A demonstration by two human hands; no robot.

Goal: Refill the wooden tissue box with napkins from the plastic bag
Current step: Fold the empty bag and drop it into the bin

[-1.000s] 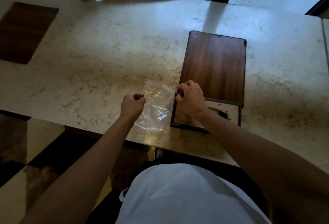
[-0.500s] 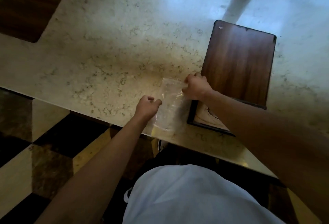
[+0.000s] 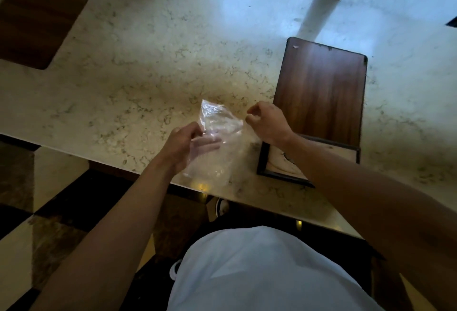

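Crinkled clear glossy plastic bag [image 3: 217, 137]. Dark, smooth wood-grain box [image 3: 321, 98]. Polished, veined beige marble counter [image 3: 153, 63]. White cloth shirt [image 3: 259, 273].

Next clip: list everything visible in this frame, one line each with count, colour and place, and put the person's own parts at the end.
plastic bag: one, clear and crinkled, at the counter's near edge, just left of the wooden box; no napkins can be made out in it.
wooden box: one, dark brown, right of centre on the counter, a pale panel showing at its near end.
counter: one, cream marble with grey veins, fills most of the view.
dark inlay: one, brown, far left of the counter.
floor: cream and dark tiles, lower left.
shirt: one, white, bottom centre.
left hand: one, gripping the bag's left edge.
right hand: one, fingers curled at the bag's right edge, in front of the box.
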